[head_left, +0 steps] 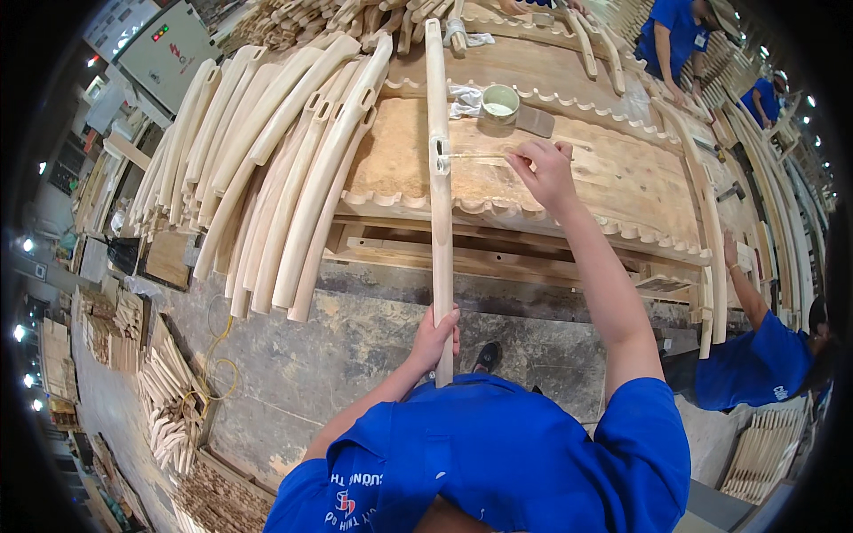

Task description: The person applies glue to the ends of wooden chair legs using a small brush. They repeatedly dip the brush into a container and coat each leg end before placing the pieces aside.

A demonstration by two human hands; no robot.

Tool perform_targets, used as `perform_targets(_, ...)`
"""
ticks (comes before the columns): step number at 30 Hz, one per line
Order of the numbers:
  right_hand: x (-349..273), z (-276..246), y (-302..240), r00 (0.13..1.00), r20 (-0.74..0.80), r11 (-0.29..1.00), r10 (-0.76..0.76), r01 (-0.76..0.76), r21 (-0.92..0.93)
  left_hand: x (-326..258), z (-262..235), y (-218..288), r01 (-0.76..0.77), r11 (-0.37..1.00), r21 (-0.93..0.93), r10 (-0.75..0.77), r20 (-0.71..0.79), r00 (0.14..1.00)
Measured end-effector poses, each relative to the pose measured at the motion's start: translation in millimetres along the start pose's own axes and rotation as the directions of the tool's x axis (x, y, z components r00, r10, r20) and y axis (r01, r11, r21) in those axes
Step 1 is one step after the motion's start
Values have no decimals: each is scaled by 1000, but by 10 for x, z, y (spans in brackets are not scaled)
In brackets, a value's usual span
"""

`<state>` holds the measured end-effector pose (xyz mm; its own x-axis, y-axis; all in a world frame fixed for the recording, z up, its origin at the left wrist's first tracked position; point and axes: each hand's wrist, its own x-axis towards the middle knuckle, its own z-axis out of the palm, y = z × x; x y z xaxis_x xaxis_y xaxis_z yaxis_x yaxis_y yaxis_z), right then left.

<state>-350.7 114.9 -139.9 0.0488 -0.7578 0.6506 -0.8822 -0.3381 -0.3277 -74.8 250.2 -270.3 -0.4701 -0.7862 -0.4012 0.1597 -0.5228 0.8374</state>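
1. The left hand is nearest the body, its fingers wrapped tight around the lower end of a long curved wooden piece, close to the blue-shirted chest.
2. That wooden piece runs straight away from the person, over the grey concrete floor and across the edge of the wooden workbench, its far end reaching the stacks at the back.
3. The right hand is stretched out over the bench, fingers pinched together on a thin stick that lies level, its tip touching a slot in the side of the wooden piece.
4. Just beyond the right hand, a small round pot with a pale rim stands on the bench beside a crumpled white rag.
5. To the left, a heap of similar curved wooden parts leans over the bench edge.
6. At the right, a co-worker in blue reaches up to the bench end; two more people in blue work far behind.
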Motion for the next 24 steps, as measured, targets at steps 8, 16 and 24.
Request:
perform_targets(8,-100,40,-102,999,3,999,-54,54,0,7,-30,-31,0,999,39,1,-18,1000)
perform_targets(16,-33,101,-153,994,-48,994,-96,93,-62,-23,10,36,24,999,22,-24,-9,1000)
perform_targets(24,-31,70,-112,998,-60,999,14,-17,-41,-26,21,64,33,998,44,-33,-7,999)
